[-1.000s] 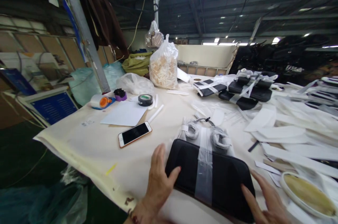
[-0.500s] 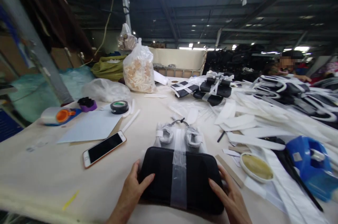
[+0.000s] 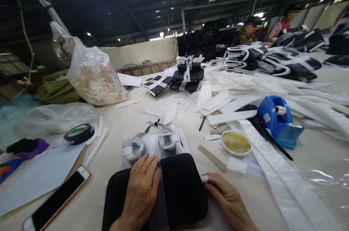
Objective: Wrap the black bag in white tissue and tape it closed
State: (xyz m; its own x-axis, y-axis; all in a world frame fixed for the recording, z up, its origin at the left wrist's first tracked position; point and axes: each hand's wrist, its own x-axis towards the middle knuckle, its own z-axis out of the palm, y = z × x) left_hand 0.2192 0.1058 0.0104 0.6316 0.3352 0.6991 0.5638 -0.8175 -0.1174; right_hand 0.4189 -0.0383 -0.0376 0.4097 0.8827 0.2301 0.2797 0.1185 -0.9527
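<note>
A black rounded case [image 3: 185,183] lies flat at the table's front, crossed by a translucent strip [image 3: 161,202]. My left hand [image 3: 143,183] rests on its top, palm down, fingers stretched toward the far edge beside the strip. At the case's right side, my right hand [image 3: 229,200] pinches a small white piece [image 3: 204,178] between thumb and fingers; I cannot make out what it is. Just behind the case sit two rolled, wrapped bundles [image 3: 167,139], with a dark loop [image 3: 156,124] above them.
To the left lie a phone [image 3: 57,202], a tape roll [image 3: 79,134] and a white sheet [image 3: 40,180]. On the right are a round dish [image 3: 236,143], a blue tape dispenser [image 3: 278,118] and white strips [image 3: 272,165]. Black strapped pouches [image 3: 188,75] are stacked farther back. Two people are beyond.
The view has swung right. My left hand has moved from the case's left edge onto its top. My right hand has left the case's right edge and now pinches a small white piece.
</note>
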